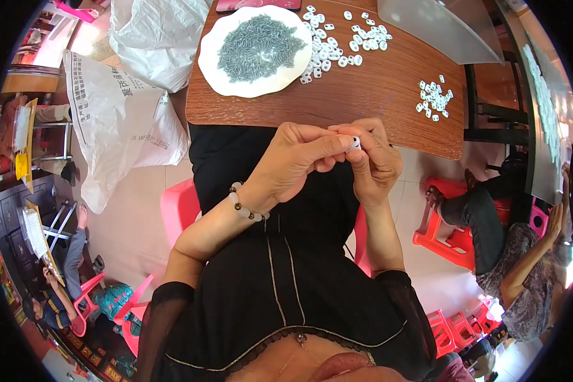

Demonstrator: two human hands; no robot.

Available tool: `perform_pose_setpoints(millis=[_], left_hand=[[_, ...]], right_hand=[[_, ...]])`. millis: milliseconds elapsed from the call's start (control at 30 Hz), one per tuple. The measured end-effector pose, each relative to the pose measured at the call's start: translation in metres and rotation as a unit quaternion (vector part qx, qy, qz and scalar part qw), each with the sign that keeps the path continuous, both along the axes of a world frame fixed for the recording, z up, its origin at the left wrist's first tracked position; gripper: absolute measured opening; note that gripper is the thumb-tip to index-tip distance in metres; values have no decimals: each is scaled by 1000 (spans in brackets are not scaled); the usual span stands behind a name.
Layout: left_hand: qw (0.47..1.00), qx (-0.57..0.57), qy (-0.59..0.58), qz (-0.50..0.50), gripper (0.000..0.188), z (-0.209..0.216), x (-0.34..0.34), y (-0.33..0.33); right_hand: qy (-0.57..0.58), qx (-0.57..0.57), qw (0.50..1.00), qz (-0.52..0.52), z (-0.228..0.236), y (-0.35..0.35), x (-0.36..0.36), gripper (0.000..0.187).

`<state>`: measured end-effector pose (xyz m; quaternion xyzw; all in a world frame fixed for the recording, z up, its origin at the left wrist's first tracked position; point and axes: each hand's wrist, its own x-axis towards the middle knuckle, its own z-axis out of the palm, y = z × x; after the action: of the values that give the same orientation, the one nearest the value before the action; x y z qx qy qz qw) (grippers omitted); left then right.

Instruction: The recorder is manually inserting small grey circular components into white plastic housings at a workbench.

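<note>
Above the near edge of the table, my hands meet at a small white two-holed plastic piece (355, 144). My left hand (293, 159), with a beaded bracelet at the wrist, is closed, its thumb pressed to the piece's left side. My right hand (377, 160) has its thumb and curled fingers closed on the other side. Whether a pin is also between the fingertips cannot be made out. A white scalloped plate (211, 71) beyond my left hand bears a heap of small grey pins (261, 48). Similar white pieces (325, 52) lie loose beside the plate.
The brown wooden table (248, 111) also bears a smaller pile of white pieces (434, 100) at right and a translucent bin (445, 32) behind. White woven sacks (127, 121) stand at left. People sit at both sides, near a red stool (442, 235).
</note>
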<state>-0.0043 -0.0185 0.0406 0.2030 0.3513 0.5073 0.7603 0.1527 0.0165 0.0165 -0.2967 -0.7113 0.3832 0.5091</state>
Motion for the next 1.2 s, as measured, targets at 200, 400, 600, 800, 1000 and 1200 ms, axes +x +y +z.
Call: perform_pose_setpoints(millis=[200, 400, 600, 800, 1000, 1200], left_hand=[[1000, -8, 5, 5, 18, 4, 3, -4], [1000, -10, 5, 6, 18, -2, 4, -4], [999, -31, 5, -5, 17, -6, -3, -1], [1000, -5, 13, 3, 17, 1, -3, 1], [1000, 7, 18, -13, 17, 0, -2, -2], [1000, -24, 1, 18, 16, 2, 9, -4]], right_hand=[[15, 17, 1000, -15, -4, -3, -2, 34], [2, 19, 999, -42, -5, -7, -4, 33], [8, -14, 1000, -19, -10, -5, -5, 32], [101, -116, 987, 55, -3, -6, -11, 38], [106, -120, 983, 90, -8, -8, -8, 39], [124, -90, 987, 49, -13, -9, -7, 37]])
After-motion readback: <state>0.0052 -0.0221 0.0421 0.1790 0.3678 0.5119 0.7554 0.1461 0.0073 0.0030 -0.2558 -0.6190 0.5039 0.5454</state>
